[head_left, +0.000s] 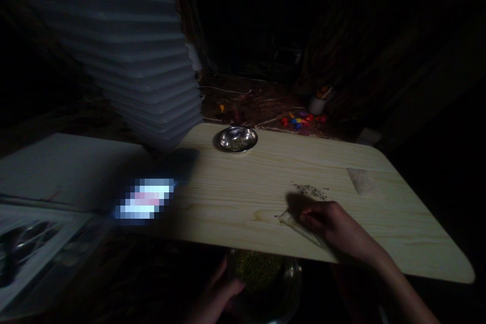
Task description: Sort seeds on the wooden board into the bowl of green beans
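Below the table's front edge, my left hand [224, 291] grips the left side of a shiny metal bowl [294, 283]. Inside it lie small green grains [260, 268] that look like mung beans. My right hand [322, 220] is over the table [235, 202] with its fingers curled together; what they hold, if anything, is hidden. Beside and beneath that hand lies a thin pale strip [299, 228] whose kind I cannot make out. Just beyond the fingers is a scatter of small dark bits [309, 191]. A small steel bowl [238, 139] with some grains in its bottom stands at the table's far edge.
On the left, a phone-like lit screen [146, 200] is blurred out, near a tall ridged pale stack [144, 61]. A pale square patch [364, 182] lies on the table's right. Colourful small objects [299, 120] and a pale cup [317, 105] are on the dark floor beyond.
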### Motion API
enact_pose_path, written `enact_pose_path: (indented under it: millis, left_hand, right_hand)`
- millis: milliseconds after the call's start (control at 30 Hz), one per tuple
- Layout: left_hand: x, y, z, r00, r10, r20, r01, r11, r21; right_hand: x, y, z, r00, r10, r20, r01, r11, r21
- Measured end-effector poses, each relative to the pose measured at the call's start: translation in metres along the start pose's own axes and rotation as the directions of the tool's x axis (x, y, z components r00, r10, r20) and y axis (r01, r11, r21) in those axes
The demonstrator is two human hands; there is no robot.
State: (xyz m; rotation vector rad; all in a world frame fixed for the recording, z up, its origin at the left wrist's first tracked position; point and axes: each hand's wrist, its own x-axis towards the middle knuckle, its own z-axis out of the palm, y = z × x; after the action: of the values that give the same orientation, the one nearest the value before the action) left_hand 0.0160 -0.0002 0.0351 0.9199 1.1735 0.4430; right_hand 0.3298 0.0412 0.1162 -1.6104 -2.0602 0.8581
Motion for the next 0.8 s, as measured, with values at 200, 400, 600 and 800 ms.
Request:
enact_pose_path:
  millis: [200, 400, 600, 800]
  left_hand:
    - [-0.004, 0.002, -0.003, 1.0, -0.007, 0.007, 0.008, 0.997, -0.082]
    - [-0.001, 0.001, 0.0, 1.0, -0.008, 0.006, 0.008, 0.996, -0.093]
    - [-0.001, 0.002, 0.0, 1.0, 0.006, 0.027, -0.003, 0.993, -0.119]
    - [0.0, 0.001, 0.001, 0.998, 0.003, 0.06, 0.006, 0.987, -0.158]
  right_hand:
    - [0.005, -0.002, 0.003, 0.998, -0.009, -0.058, 0.008, 1.0, -0.019]
    - [0.01, -0.005, 0.006, 0.997, -0.01, -0.074, 0.008, 0.999, -0.036]
    - [0.02, -0.011, 0.013, 0.998, -0.046, -0.041, 0.044, 0.999, -0.031]
    - [0.01, -0.035, 0.029, 0.989, -0.129, 0.078, 0.129, 0.992, 0.0]
